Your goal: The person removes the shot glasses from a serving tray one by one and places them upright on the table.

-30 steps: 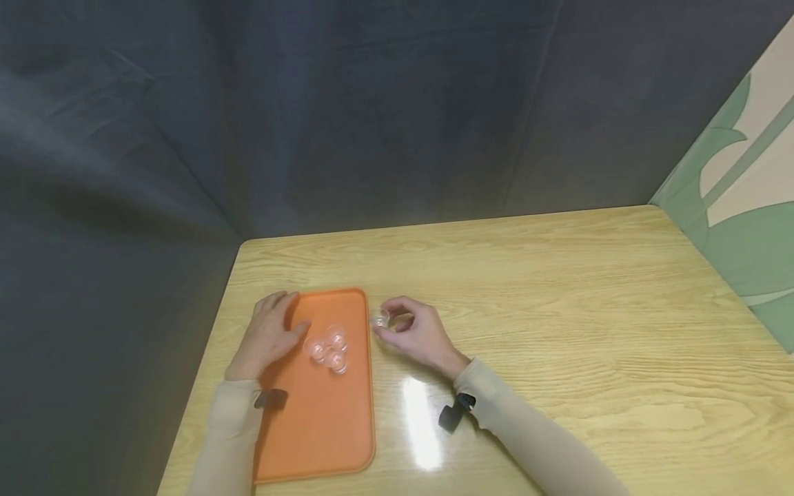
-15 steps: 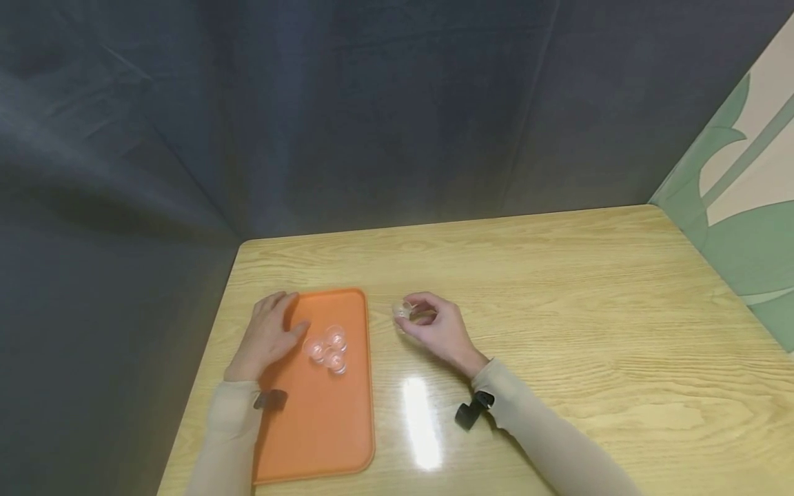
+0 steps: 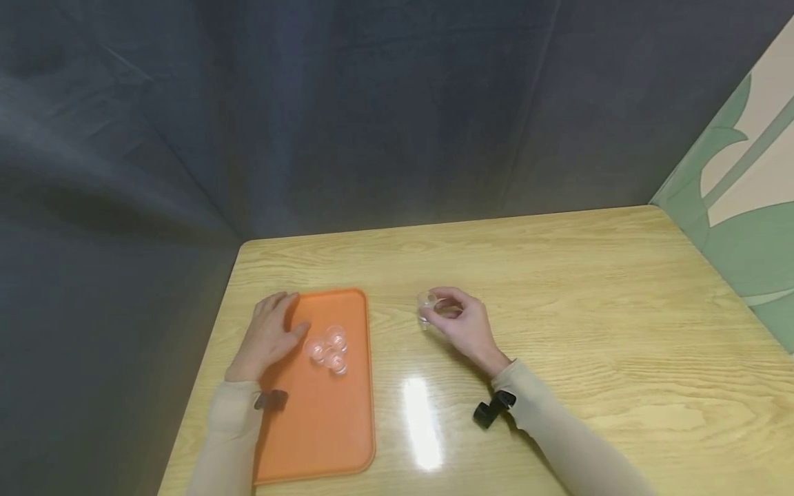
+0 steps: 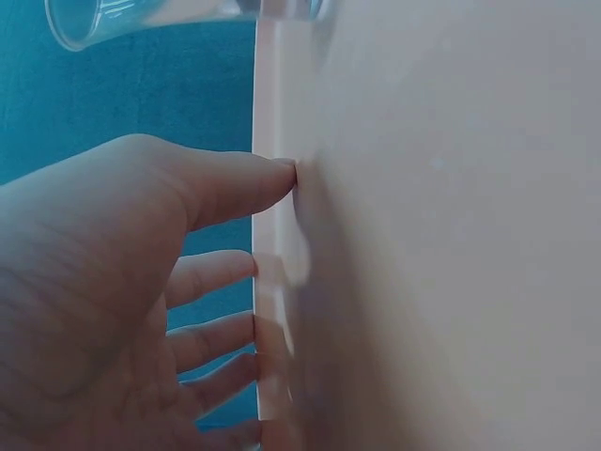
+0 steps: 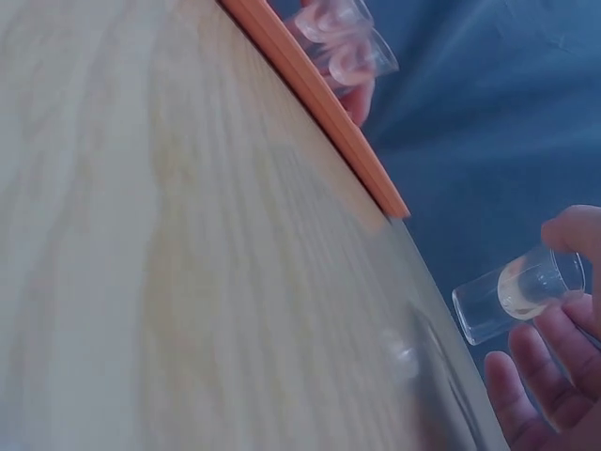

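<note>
My right hand (image 3: 465, 327) pinches a small clear shot glass (image 3: 426, 300) between thumb and fingers, right of the orange tray (image 3: 313, 434). In the right wrist view the held glass (image 5: 477, 308) shows just off the table surface, the other fingers spread below it. Three similar clear glasses (image 3: 336, 361) stand close together on the tray. My left hand (image 3: 265, 339) rests at the tray's upper left edge, its fingers loosely extended. Its thumb (image 4: 254, 181) reaches over the rim in the left wrist view, where part of one glass (image 4: 150, 14) shows at the top.
A light wood-grain table (image 3: 558, 331) carries the tray near its left side. Dark cloth (image 3: 397, 124) hangs behind and to the left. At the right is a panel with green leaf shapes (image 3: 757, 248). A bright reflection (image 3: 422, 424) lies on the table beside the tray.
My right hand has moved right, away from the tray's edge, carrying the shot glass with it. The left hand, the tray and the glasses on it have stayed in place.
</note>
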Demonstrator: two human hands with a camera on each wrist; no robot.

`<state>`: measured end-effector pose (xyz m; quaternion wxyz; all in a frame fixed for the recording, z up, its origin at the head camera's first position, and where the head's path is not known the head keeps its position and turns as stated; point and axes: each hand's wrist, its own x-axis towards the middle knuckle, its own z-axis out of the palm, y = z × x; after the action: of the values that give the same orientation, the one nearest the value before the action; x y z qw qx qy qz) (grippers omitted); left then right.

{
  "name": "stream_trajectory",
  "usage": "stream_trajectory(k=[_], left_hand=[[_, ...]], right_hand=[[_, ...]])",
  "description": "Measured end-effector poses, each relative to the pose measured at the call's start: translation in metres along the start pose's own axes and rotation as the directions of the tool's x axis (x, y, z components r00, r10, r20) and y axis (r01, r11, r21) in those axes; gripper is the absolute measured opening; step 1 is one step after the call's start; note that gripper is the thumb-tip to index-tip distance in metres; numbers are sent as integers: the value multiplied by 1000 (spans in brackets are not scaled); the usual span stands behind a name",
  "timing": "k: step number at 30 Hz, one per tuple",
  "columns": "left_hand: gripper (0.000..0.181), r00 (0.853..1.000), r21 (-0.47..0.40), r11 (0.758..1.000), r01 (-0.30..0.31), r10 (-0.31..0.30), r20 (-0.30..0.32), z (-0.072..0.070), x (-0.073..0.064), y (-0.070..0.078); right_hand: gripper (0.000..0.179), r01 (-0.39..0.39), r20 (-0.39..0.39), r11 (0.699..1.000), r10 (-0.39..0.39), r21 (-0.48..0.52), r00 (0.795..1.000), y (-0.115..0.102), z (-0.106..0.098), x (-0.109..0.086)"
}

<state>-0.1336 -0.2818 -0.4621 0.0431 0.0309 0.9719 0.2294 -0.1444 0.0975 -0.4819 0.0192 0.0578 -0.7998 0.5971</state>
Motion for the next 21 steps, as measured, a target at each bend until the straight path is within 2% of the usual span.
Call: stream_trajectory(k=[21], left_hand=[[70,1000,-14,1000,11,-11,-3,2,0,0]], right_hand=[[44,-16,-131,1000,15,-3,991,14,-62,7]])
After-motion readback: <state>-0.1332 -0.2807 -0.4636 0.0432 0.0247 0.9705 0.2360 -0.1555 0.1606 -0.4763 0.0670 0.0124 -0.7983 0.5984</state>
